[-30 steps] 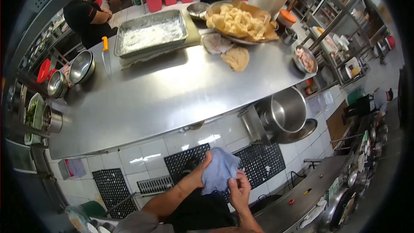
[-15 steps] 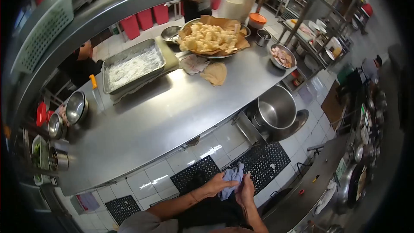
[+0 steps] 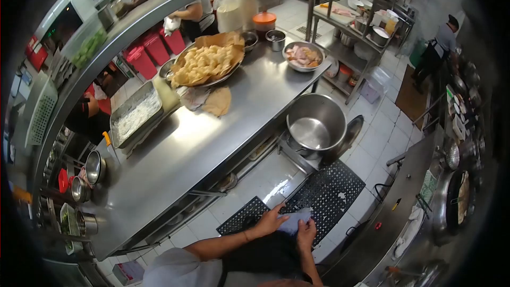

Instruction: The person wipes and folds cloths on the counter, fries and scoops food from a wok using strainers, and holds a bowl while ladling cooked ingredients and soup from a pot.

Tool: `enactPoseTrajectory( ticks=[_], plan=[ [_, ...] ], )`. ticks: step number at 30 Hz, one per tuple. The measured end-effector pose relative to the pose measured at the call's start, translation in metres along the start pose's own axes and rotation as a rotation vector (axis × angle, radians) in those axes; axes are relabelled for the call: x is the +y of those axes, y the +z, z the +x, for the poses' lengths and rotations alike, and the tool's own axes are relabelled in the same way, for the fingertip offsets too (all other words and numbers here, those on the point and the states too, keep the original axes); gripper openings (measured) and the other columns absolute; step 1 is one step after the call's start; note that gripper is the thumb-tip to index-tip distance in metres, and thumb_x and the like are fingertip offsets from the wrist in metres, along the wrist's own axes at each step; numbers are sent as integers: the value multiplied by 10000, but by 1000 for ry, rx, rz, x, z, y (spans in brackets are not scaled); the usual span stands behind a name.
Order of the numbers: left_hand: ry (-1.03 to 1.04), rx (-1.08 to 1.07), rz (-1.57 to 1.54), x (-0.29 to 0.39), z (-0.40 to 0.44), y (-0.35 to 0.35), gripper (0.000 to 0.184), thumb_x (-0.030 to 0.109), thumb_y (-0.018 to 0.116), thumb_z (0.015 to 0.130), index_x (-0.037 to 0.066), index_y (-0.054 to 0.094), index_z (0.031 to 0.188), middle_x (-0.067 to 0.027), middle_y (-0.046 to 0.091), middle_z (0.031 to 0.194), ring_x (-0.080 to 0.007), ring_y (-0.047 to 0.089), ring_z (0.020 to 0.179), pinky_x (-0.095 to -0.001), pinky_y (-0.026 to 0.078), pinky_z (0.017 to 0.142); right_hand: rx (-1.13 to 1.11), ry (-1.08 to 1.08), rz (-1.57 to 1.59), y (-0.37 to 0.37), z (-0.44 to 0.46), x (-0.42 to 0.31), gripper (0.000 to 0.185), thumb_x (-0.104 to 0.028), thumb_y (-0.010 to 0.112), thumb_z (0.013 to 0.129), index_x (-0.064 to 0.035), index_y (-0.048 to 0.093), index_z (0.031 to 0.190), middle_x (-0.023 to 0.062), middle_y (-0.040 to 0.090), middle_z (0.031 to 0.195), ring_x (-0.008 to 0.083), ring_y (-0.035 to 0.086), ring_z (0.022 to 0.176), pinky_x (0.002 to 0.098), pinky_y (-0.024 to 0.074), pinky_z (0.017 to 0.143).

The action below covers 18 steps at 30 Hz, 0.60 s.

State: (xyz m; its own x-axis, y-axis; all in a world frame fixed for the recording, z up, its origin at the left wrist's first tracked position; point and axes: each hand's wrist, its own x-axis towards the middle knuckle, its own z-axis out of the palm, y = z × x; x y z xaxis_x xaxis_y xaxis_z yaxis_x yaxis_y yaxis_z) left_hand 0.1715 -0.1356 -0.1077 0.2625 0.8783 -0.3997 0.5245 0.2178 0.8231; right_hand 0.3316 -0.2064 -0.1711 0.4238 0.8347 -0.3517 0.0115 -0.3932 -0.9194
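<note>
Just past the blue cloth [image 3: 291, 224], a pot [image 3: 311, 107] (beside the counter [image 3: 159, 175]).

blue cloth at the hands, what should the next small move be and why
Probably fold the blue cloth over once with the right hand: that hand grips its right side, the left hand is against the other side to steady it, and the cloth is held away from the steel counter.
</note>
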Motion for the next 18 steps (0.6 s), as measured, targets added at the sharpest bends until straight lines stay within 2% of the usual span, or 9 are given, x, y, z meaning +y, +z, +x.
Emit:
enactPoseTrajectory(
  ticks=[4,6,7,9,10,11,15,17,18],
  plan=[
    [307,-255,56,32,25,42,488,247,738,778,46,580,1194,-166,628,1074,-312,605,1000,-368,475,874,60,160,345,-47,13,-34,242,-67,657,823,-19,580,1047,78,576,862,163,565,784,275,467,681],
    [561,-207,192,46,34,67,435,143,719,759,20,584,1154,-179,586,1042,-337,581,953,-399,465,853,-28,-379,-256,-85,25,-35,351,-63,731,734,-29,595,1056,116,602,966,234,570,877,338,474,798],
    [543,-297,214,68,39,77,380,3,633,744,10,589,1122,-203,588,1039,-371,572,954,-424,462,839,-25,-374,-225,-99,26,-42,406,-66,765,642,-33,614,1017,142,590,958,306,561,913,385,472,836],
    [524,-354,391,82,53,103,407,-108,494,713,4,596,1091,-229,576,926,-402,538,903,-427,450,820,191,-449,-383,-122,27,-36,289,-29,703,661,-36,632,941,163,579,923,355,556,908,416,458,779],
    [663,-348,399,79,67,118,330,-123,484,728,4,626,998,-190,562,810,-345,554,753,-397,451,646,229,-392,-447,-134,25,-29,204,-22,666,681,-34,635,882,155,575,940,346,551,905,428,435,746],
    [847,-346,362,94,76,133,273,-124,527,719,-1,626,942,-157,552,787,-322,546,755,-361,442,661,370,-346,-489,-145,19,-30,147,-33,657,685,-34,628,830,146,558,965,327,538,921,412,415,766],
    [1064,-558,441,174,84,180,167,-13,692,680,26,646,836,-152,573,913,-312,533,892,-386,426,797,717,-313,-339,-213,-22,-48,160,-55,725,681,-33,605,785,131,577,1036,324,533,1059,416,405,899],
    [1054,-818,304,184,79,209,143,9,695,713,19,641,845,-137,591,922,-268,550,888,-359,432,789,696,-364,-55,-235,-50,-43,129,-32,712,722,-26,605,793,120,613,1054,320,539,1128,419,384,981],
    [1008,-1001,182,190,74,222,126,30,699,746,11,636,853,-122,610,931,-224,566,883,-333,439,781,785,-291,-13,-239,-72,-42,161,-55,719,727,-17,622,850,135,662,976,274,624,946,396,459,858]
  ],
)
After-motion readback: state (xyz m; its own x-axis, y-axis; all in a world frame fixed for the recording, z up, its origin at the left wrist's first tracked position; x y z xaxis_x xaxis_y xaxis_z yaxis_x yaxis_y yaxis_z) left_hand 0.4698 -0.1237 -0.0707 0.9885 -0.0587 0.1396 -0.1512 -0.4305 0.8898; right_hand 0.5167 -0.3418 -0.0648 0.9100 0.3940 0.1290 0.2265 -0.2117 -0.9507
